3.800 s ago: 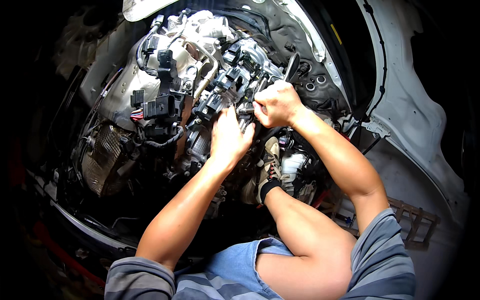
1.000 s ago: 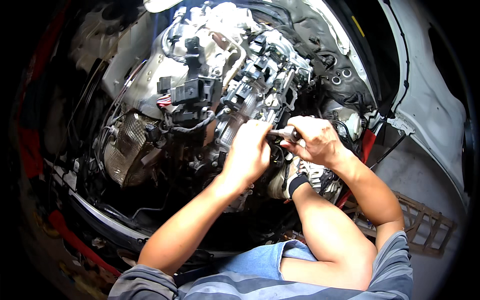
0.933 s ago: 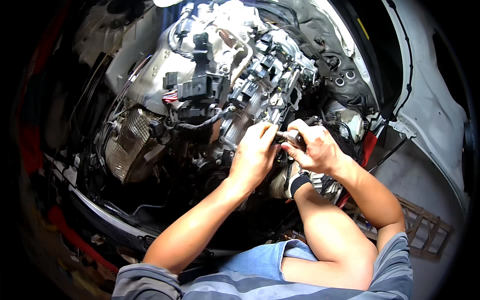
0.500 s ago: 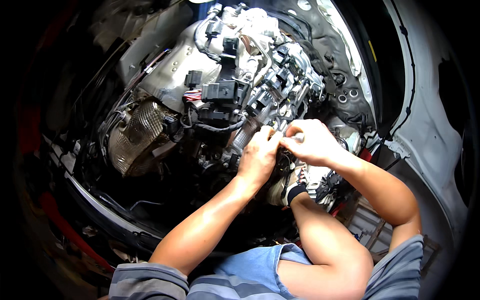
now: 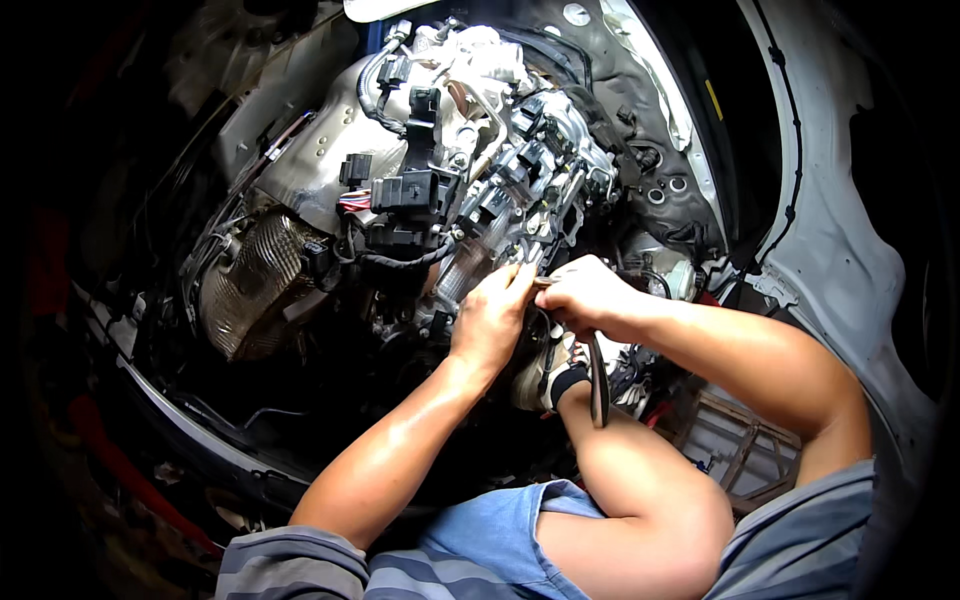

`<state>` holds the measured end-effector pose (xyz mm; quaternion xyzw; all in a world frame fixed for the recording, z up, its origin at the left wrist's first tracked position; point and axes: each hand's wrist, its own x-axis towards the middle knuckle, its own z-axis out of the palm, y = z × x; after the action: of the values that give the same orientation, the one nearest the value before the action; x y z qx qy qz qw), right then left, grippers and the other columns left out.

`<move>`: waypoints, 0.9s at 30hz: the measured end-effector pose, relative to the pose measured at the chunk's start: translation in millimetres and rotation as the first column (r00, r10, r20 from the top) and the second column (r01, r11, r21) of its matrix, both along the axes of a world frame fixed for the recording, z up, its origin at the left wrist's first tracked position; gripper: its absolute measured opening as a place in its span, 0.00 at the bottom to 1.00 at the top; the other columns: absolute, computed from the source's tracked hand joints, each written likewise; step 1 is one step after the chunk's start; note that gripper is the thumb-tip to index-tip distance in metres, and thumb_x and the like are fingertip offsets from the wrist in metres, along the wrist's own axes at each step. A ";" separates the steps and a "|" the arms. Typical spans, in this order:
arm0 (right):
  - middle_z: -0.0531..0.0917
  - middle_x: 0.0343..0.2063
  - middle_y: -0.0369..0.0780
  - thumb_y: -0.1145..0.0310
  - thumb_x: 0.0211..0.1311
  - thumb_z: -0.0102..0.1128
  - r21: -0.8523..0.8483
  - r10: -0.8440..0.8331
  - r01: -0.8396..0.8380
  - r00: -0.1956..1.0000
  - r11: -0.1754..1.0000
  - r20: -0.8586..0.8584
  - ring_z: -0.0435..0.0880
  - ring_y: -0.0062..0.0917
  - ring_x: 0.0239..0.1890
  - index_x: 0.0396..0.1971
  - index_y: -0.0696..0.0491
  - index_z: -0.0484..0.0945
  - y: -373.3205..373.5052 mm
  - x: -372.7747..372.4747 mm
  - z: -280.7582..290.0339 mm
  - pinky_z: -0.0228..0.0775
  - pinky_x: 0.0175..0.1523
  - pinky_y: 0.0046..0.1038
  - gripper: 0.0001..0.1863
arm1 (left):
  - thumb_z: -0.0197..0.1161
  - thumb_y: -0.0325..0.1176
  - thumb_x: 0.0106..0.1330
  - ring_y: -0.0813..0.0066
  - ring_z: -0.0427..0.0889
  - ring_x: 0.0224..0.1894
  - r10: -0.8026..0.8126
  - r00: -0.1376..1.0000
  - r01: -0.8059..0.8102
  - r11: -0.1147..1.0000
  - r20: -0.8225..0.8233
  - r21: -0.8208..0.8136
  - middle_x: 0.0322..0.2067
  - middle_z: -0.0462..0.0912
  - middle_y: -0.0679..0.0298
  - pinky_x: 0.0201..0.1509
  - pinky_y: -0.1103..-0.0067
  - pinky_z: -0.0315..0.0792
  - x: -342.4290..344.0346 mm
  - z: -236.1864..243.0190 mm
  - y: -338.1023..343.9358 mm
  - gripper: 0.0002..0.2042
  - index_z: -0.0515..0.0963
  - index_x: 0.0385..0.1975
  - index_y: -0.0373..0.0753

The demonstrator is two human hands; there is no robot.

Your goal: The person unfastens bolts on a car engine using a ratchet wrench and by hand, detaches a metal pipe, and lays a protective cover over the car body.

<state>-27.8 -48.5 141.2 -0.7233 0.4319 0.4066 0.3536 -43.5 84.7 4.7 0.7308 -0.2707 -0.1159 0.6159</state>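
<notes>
Both my hands meet at the right edge of the car engine. My left hand is closed in a pinch beside the metal parts, and its fingertips hide what they hold. Close by on the right, my right hand is a curled fist. From beneath it hangs a long, narrow, dark strip-like piece with lighter edges, reaching down in front of my bent leg; its upper end is hidden by the fist. A small brownish bit shows between the two hands, too small to name.
Black connectors and a wiring loop sit on the engine's left side. A crinkled metal heat shield lies farther left. My shoe rests below my hands. The pale car body borders the right.
My right hand has turned into a tighter fist, with its elbow farther out. The dark strip-like piece has come into sight below it. The whole view has shifted slightly.
</notes>
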 end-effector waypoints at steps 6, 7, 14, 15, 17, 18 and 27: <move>0.84 0.22 0.44 0.71 0.49 0.60 -0.470 0.959 -0.882 -0.158 -0.030 0.235 0.87 0.42 0.28 0.27 0.55 0.79 -21.7 16.0 5.9 0.78 0.36 0.42 0.05 | 0.57 0.23 0.65 0.49 0.84 0.43 -0.103 0.993 0.106 0.993 -0.066 0.054 0.44 0.83 0.50 0.46 0.65 0.79 3.5 1.7 5.3 0.13 0.79 0.49 0.37; 0.84 0.21 0.46 0.70 0.47 0.60 -0.476 0.958 -0.878 -0.174 -0.046 0.229 0.87 0.41 0.29 0.25 0.55 0.81 -18.7 18.8 8.3 0.78 0.37 0.40 0.06 | 0.54 0.22 0.65 0.49 0.83 0.45 -0.124 0.990 0.129 0.990 -0.070 0.065 0.44 0.82 0.50 0.49 0.64 0.79 3.2 6.7 3.2 0.14 0.78 0.50 0.35; 0.81 0.18 0.50 0.70 0.46 0.60 -0.038 0.124 -0.126 0.991 0.991 -0.057 0.83 0.32 0.21 0.23 0.63 0.81 8.6 11.6 5.2 0.75 0.29 0.33 0.10 | 0.56 0.25 0.68 0.48 0.84 0.39 -0.073 0.991 0.076 0.997 -0.111 0.018 0.41 0.83 0.51 0.41 0.64 0.80 1.7 2.7 0.5 0.10 0.79 0.47 0.36; 0.82 0.18 0.49 0.72 0.46 0.59 -0.150 0.699 -0.691 0.715 0.707 -0.005 0.85 0.38 0.23 0.24 0.60 0.81 2.0 19.3 -1.2 0.75 0.28 0.36 0.07 | 0.56 0.25 0.68 0.49 0.84 0.38 -0.029 0.994 0.023 0.998 -0.102 -0.058 0.39 0.83 0.52 0.41 0.64 0.80 0.2 -1.4 -1.4 0.09 0.79 0.46 0.36; 0.83 0.19 0.47 0.73 0.46 0.60 -0.198 0.995 -0.977 0.091 0.080 -0.047 0.86 0.42 0.26 0.22 0.57 0.81 -0.9 25.9 7.8 0.77 0.29 0.38 0.04 | 0.56 0.25 0.68 0.49 0.84 0.38 -0.070 0.991 0.072 0.997 -0.111 0.016 0.39 0.83 0.53 0.42 0.64 0.80 4.3 8.4 4.1 0.09 0.79 0.45 0.38; 0.84 0.21 0.46 0.73 0.45 0.61 -0.312 0.984 -0.942 -0.158 -0.125 0.083 0.86 0.41 0.26 0.21 0.55 0.81 -17.7 27.9 5.3 0.78 0.31 0.37 0.03 | 0.56 0.24 0.67 0.49 0.84 0.40 -0.093 0.990 0.097 0.995 -0.106 0.036 0.42 0.84 0.53 0.43 0.65 0.80 4.5 2.2 2.5 0.10 0.80 0.46 0.40; 0.84 0.20 0.46 0.74 0.48 0.56 -0.004 0.288 -0.291 0.947 0.957 -0.140 0.84 0.31 0.20 0.18 0.60 0.79 7.0 24.5 8.0 0.75 0.25 0.37 0.07 | 0.58 0.24 0.67 0.47 0.84 0.40 -0.045 0.985 0.047 0.999 -0.164 0.007 0.43 0.84 0.51 0.44 0.64 0.79 3.1 9.3 2.1 0.13 0.78 0.50 0.37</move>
<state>-3.2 -41.5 149.3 -0.7532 0.3494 0.4978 0.2506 -40.5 86.7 14.0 0.7157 -0.2354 -0.1912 0.6291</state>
